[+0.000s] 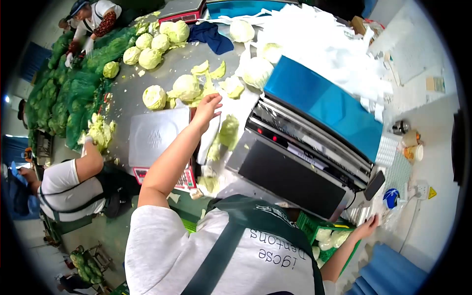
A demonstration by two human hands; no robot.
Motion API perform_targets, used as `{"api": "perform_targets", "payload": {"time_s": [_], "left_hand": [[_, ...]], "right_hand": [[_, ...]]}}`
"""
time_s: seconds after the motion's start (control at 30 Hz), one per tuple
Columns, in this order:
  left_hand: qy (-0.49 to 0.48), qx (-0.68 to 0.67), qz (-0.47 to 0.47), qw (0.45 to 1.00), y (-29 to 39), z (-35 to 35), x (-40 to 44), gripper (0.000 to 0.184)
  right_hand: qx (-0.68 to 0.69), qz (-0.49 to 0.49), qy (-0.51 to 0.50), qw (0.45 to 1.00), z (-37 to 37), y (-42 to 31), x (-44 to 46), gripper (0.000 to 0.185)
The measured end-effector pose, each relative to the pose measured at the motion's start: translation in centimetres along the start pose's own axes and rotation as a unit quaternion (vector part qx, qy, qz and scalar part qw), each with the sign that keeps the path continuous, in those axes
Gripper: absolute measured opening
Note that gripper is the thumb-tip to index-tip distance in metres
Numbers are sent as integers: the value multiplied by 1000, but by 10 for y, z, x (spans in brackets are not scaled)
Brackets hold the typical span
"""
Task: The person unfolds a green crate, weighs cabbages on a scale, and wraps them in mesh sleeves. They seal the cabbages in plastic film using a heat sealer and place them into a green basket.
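Observation:
My left hand point(209, 109) reaches over the metal table with its fingers bent and somewhat apart, holding nothing visible. Just beyond it lie a peeled cabbage point(186, 87) and loose leaves point(232, 87). Left of my forearm is a scale point(153, 137) with a bare steel plate and a red keypad. My right hand point(366, 227) is low at the right, beside a green crate point(309, 225) with pale cabbages; its fingers look slightly apart and hold nothing visible. A wrapping machine point(295, 162) with a blue lid and black plate stands between my hands.
More cabbages point(149, 58) and a dark blue cloth point(211, 37) lie farther back. White bags point(314, 44) are heaped behind the machine. Green net sacks point(73, 98) line the left. A co-worker point(73, 189) at left holds leafy cabbage; another person point(96, 19) handles the sacks.

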State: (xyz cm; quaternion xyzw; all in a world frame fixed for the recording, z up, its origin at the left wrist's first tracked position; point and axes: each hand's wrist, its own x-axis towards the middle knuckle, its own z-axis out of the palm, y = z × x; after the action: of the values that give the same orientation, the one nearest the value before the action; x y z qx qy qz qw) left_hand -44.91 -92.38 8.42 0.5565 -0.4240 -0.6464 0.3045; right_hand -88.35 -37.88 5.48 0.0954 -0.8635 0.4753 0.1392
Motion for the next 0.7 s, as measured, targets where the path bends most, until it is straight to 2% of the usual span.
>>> {"api": "perform_targets", "payload": {"time_s": [0.03,0.07,0.1,0.13,0.17,0.2,0.23,0.27,0.3,0.33,0.43,0.47,0.5,0.53,0.57,0.6,0.67,0.7], "left_hand": [[-15,-13,-20,1000,-2,-4,17,37],[-27,-25,-40,999,-3,-5,29,38],[-54,-19,-44,997,0,-5,35,37],[-77,-14,-46,996,5,-6,41,37],[-120,21,-18,992,6,-12,51,38],[-147,75,29,986,16,-19,53,40],[-123,158,137,970,19,-34,62,41],[-98,241,241,935,22,-50,71,42],[-34,273,283,919,37,-68,75,41],[0,257,288,922,40,-90,95,42],[97,216,221,946,48,-169,171,43],[98,103,122,982,56,-191,185,42],[130,17,41,991,82,-196,172,44],[115,113,76,984,62,-224,199,48],[85,124,66,986,66,-225,193,55],[53,136,55,988,70,-222,182,62],[16,269,76,960,50,-203,167,79],[-38,331,89,939,52,-188,147,92]], "right_hand": [[79,24,-26,996,33,-67,1,31],[125,1,-73,990,63,-115,2,28],[160,-6,-151,975,92,-178,-5,27],[155,-49,-204,965,122,-226,-13,25],[139,-134,-283,940,152,-270,-19,23],[129,-168,-352,912,181,-318,-32,20],[151,-178,-419,878,213,-350,-41,17],[151,-240,-461,841,248,-373,-47,15],[105,-315,-481,812,278,-405,-56,14],[77,-342,-520,779,306,-436,-67,13],[28,-360,-587,724,395,-476,-82,18],[-10,-354,-613,707,418,-484,-87,19],[-38,-354,-635,685,438,-491,-92,20],[-65,-354,-657,662,454,-496,-98,21],[-87,-367,-661,648,466,-500,-106,23],[-103,-377,-669,632,475,-504,-113,23],[-131,-399,-680,601,488,-509,-123,24],[-140,-390,-686,598,494,-508,-126,24]]}}
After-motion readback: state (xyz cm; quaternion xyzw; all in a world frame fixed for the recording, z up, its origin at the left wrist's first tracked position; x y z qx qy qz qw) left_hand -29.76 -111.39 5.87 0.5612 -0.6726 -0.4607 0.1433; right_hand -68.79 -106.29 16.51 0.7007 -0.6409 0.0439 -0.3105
